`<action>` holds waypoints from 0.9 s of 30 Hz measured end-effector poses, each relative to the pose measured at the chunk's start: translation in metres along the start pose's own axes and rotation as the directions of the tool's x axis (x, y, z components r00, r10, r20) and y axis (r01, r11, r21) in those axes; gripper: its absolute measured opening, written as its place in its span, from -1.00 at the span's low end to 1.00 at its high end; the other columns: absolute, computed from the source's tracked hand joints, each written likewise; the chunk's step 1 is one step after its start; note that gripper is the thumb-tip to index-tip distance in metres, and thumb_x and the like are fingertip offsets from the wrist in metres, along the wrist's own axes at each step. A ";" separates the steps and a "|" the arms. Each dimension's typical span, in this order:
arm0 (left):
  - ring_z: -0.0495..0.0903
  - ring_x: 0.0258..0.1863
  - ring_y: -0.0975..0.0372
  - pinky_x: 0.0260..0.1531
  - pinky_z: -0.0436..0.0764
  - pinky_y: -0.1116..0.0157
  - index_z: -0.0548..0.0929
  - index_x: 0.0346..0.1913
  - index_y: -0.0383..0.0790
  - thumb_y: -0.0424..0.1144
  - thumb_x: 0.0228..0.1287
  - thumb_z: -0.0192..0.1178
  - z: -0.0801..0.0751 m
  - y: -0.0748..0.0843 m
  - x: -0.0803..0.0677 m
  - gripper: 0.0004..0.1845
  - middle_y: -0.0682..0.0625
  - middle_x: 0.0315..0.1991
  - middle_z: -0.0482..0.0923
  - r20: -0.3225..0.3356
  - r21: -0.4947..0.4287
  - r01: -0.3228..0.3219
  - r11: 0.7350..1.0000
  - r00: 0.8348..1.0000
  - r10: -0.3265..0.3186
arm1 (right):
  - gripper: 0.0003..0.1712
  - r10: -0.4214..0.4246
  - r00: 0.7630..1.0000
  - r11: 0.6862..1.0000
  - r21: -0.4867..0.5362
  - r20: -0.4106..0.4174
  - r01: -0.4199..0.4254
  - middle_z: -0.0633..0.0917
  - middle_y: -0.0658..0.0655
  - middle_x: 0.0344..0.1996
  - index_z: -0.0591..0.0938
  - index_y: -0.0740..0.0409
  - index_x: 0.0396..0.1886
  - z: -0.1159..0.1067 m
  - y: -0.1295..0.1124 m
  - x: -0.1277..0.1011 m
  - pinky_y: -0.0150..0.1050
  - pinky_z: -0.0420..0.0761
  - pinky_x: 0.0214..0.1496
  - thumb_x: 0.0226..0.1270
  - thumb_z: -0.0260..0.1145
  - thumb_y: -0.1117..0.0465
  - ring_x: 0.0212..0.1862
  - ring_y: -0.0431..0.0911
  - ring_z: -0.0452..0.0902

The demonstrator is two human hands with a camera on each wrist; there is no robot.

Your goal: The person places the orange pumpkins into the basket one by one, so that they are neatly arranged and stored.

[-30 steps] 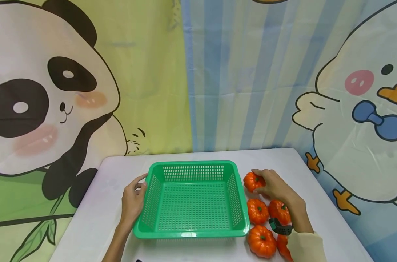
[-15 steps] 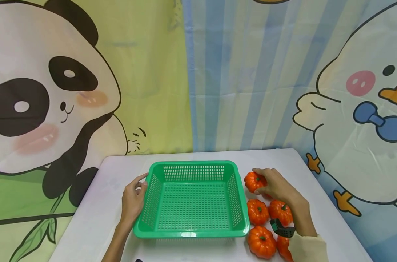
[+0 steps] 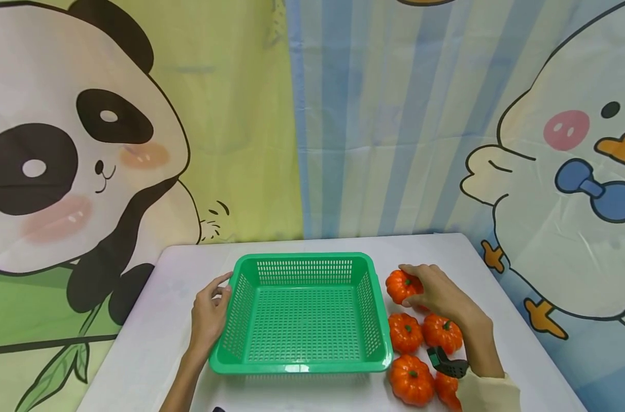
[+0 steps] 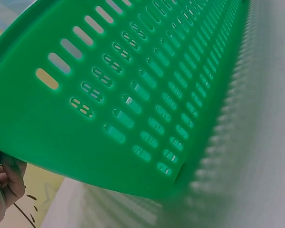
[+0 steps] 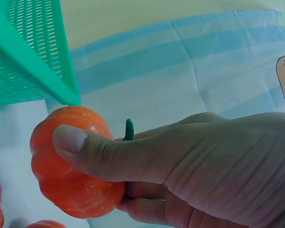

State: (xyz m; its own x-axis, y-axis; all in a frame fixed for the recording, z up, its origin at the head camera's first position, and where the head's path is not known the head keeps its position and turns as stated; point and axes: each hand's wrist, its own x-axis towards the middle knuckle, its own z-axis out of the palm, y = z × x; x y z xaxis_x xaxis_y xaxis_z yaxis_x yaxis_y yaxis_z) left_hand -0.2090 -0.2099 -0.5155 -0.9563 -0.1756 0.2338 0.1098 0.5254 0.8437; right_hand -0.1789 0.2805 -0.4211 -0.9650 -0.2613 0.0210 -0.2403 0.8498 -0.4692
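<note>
Right hand (image 3: pixel 438 292) grips the small orange plastic pumpkin (image 3: pixel 401 284) just right of the green slotted plastic basket (image 3: pixel 302 313); left hand (image 3: pixel 209 315) holds its left rim

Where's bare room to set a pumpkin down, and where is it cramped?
The green basket floor is bare. Bare table lies behind it, and more beside the left hand. Right of the basket, five pumpkins cluster by the right hand.
</note>
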 end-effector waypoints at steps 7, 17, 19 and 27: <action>0.72 -0.57 0.34 -0.57 0.56 0.32 0.65 0.46 -0.18 -0.25 0.71 0.14 0.001 -0.001 -0.001 -0.60 -0.32 -0.14 0.81 -0.003 0.000 -0.008 1.000 1.000 0.008 | -0.15 -0.008 1.000 1.000 -0.007 -0.014 0.008 0.78 0.27 0.20 0.58 0.38 0.48 -0.004 -0.007 -0.004 0.34 0.61 0.33 0.23 0.69 0.22 0.15 0.19 0.63; 0.71 -0.58 0.35 -0.59 0.55 0.31 0.65 0.47 -0.17 -0.25 0.71 0.14 0.000 -0.001 -0.001 -0.60 -0.32 -0.14 0.81 -0.009 -0.003 -0.014 1.000 1.000 0.014 | -0.14 -0.004 1.000 1.000 -0.017 -0.019 0.004 0.76 0.27 0.22 0.56 0.35 0.51 -0.013 -0.021 -0.009 0.35 0.59 0.35 0.25 0.68 0.24 0.20 0.22 0.59; 0.70 -0.59 0.35 -0.59 0.55 0.31 0.65 0.46 -0.18 -0.26 0.71 0.14 0.000 -0.001 -0.001 -0.60 -0.32 -0.14 0.81 -0.009 -0.005 -0.014 1.000 1.000 0.014 | -0.14 -0.005 1.000 1.000 -0.019 -0.020 0.005 0.76 0.26 0.22 0.56 0.34 0.52 -0.013 -0.023 -0.009 0.35 0.58 0.35 0.26 0.67 0.23 0.21 0.23 0.58; 0.72 -0.59 0.33 -0.58 0.56 0.31 0.64 0.47 -0.19 -0.26 0.71 0.13 0.000 0.001 -0.002 -0.59 -0.33 -0.13 0.81 0.001 -0.019 -0.006 1.000 1.000 0.006 | -0.13 -0.026 1.000 1.000 -0.006 -0.012 0.026 0.75 0.28 0.27 0.56 0.35 0.52 -0.016 -0.035 -0.008 0.36 0.57 0.37 0.24 0.68 0.24 0.22 0.23 0.60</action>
State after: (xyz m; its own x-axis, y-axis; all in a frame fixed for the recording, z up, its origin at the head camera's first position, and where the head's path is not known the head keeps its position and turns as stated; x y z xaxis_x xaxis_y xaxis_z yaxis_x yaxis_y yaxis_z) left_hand -0.2074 -0.2096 -0.5152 -0.9558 -0.1721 0.2384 0.1205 0.5102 0.8516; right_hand -0.1644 0.2602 -0.3912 -0.9596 -0.2781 0.0437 -0.2661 0.8456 -0.4627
